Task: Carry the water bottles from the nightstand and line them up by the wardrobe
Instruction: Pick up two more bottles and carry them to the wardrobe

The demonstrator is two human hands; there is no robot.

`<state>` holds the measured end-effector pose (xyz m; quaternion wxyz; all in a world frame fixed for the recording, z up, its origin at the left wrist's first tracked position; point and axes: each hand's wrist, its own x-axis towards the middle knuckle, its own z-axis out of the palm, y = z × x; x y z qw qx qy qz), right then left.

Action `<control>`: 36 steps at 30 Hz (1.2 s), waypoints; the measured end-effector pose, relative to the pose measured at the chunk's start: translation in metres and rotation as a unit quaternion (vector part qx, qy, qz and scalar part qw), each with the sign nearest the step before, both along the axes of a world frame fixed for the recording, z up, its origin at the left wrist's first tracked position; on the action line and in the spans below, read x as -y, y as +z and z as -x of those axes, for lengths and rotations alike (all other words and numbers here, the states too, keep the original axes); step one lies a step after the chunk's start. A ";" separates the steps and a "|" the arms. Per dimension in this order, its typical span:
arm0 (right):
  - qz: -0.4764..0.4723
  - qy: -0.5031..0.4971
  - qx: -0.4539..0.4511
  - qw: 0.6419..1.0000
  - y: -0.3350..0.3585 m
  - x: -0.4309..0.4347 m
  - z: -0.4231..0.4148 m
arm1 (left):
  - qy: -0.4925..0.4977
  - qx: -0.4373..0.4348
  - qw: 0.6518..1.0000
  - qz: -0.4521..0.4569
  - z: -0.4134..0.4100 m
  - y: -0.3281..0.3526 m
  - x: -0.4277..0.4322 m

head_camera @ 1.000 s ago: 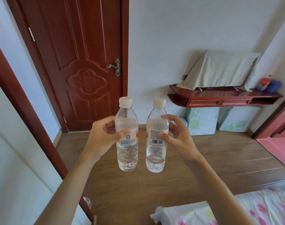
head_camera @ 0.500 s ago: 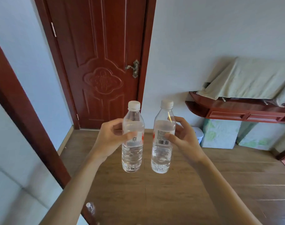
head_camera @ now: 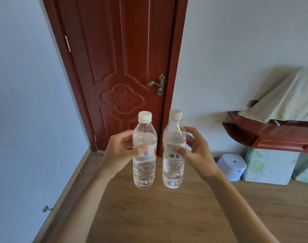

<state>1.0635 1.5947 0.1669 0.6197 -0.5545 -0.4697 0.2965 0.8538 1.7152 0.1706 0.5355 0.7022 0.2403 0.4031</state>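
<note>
Two clear water bottles with white caps are held upright side by side in front of me, above the wooden floor. My left hand (head_camera: 119,151) grips the left bottle (head_camera: 144,171) around its label. The right bottle (head_camera: 173,171), barcode facing me, is held by my right hand (head_camera: 198,155), thumb in front and fingers behind. The two bottles stand a small gap apart. Neither the nightstand nor the wardrobe is in view.
A closed dark red door (head_camera: 118,67) with a brass handle (head_camera: 158,84) is straight ahead. A wall runs along the left with a doorstop (head_camera: 47,209). At right, a red wall shelf (head_camera: 272,134) carries a cloth-covered thing, with a small white stool (head_camera: 232,166) and boxes (head_camera: 270,167) beneath.
My view has swung left and moved closer to the door; the bed and the wardrobe edge at left have left the frame. Both hands keep the same hold on the bottles.
</note>
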 end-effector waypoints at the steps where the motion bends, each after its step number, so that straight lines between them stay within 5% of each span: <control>1: -0.002 0.001 0.006 1.000 0.003 -0.010 -0.006 | 0.002 -0.001 1.000 -0.002 -0.005 0.001 -0.010; 36: -0.025 0.122 0.044 0.991 0.011 -0.385 -0.101 | 0.152 0.010 0.988 -0.033 -0.080 0.007 -0.324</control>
